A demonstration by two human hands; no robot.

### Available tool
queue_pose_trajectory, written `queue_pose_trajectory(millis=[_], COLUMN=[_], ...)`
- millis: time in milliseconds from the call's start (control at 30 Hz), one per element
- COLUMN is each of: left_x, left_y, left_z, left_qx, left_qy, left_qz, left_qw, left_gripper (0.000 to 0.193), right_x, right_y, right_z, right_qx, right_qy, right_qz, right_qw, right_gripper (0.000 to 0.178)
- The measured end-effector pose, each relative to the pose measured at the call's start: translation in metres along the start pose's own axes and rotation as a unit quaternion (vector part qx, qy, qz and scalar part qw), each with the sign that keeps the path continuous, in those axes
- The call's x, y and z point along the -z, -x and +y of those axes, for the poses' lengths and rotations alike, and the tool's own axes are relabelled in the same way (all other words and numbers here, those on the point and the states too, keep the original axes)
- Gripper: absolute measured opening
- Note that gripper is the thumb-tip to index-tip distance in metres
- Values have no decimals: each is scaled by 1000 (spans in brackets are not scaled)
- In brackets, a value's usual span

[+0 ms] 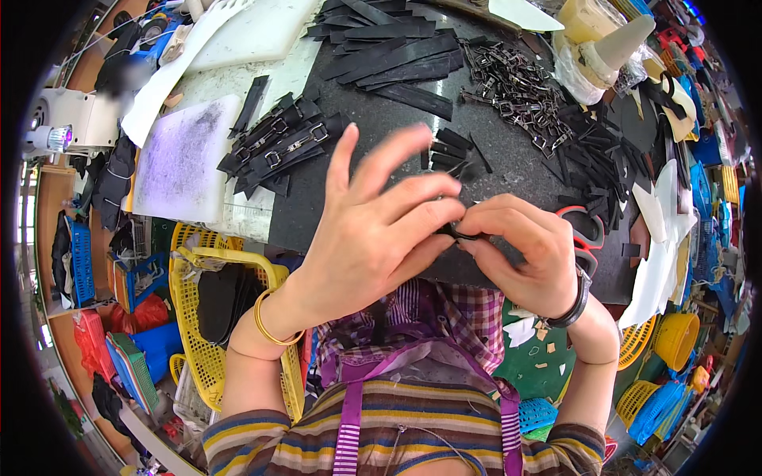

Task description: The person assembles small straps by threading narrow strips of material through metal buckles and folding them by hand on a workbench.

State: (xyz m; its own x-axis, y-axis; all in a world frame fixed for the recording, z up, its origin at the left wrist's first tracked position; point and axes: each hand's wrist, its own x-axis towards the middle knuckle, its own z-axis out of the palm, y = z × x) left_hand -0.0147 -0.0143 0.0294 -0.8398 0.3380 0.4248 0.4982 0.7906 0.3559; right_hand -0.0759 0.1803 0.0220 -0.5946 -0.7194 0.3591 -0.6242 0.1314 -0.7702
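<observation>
Head view: widest item is the dark grey, flat work slab (377, 119); near edge runs under both hands, in front of the torso. White rectangular board with purple smears (178, 163) sits off its left edge. Slab surface shows in a lane between the left hand and the far stack of flat black strips (389, 51), and again at its near-left corner. Right half is tighter: heaped silver metal buckles (516, 103) at far right of slab, loose narrow black strips (591, 166) nearer along its right side. Bundled black straps with silver buckles (278, 143) overlap slab's left edge. Red-and-black scissor handles (575, 212) lie on its right side, just beside the right wrist.

Hands: both over slab's near-middle, fingertips meeting. Left hand (373, 226) has back up, index and middle raised and spread, lower fingers bent toward the right fingertips; can't tell if it grips. Right hand (528, 246) is curled, thumb and index pinching a small, thin black piece (468, 236) over slab's near-middle; piece mostly hidden by fingers.

Containers, biggest first: yellow perforated plastic basket (271, 275) off slab's near-left corner, flat black pieces (226, 301) inside. Round yellow plastic tub (677, 339) well off slab's right edge; can't read its contents.
</observation>
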Motion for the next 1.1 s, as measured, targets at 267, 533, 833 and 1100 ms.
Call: queue_pose_trajectory(millis=[267,533,833,1100], left_x=[-15,-38,-29,-25], left_y=[9,-4,-4,-7], left_z=[3,11,1,1], left_qx=[47,143,56,-13], left_qy=[140,240,220,131], left_qz=[-6,103,36,-48], left_qw=[989,955,973,990], left_gripper=[22,17,15,18], right_x=[-3,-9,8,20], right_y=[2,6,12,13], right_z=[-8,-9,1,1], right_qx=[36,92,2,33], right_qy=[55,253,86,113], right_qz=[20,44,25,-50], right_qw=[998,962,996,992], right_gripper=[15,21,22,18])
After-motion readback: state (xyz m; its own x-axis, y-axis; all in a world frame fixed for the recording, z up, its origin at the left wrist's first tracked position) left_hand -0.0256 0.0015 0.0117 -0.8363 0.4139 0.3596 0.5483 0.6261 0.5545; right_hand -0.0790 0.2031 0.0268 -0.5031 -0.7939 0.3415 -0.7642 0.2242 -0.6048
